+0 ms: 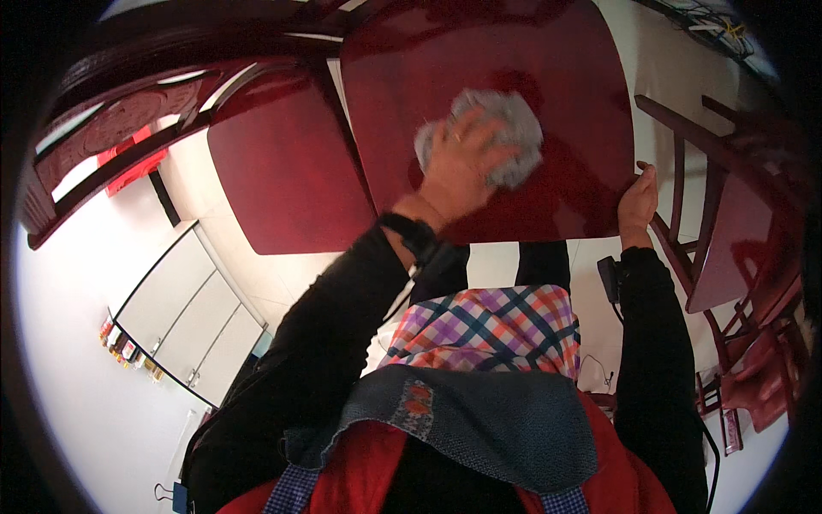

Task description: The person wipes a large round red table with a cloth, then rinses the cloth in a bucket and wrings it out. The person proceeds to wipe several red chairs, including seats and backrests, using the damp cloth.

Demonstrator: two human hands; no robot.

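A dark red, glossy wooden chair seat (578,83) lies in front of me. My left hand (465,160), with a ring and a black wristband, presses a crumpled grey cloth (520,141) flat against the middle of the seat, fingers spread over it and slightly blurred. At the seat's right edge, my right hand (639,196) holds the rim; some of its fingers are hidden.
Another red chair seat (289,167) adjoins on the left, below carved chair backs (122,122). More wooden chairs (732,238) stand at the right. A white cabinet (186,308) is at the lower left, and tangled cables (719,29) lie at the upper right.
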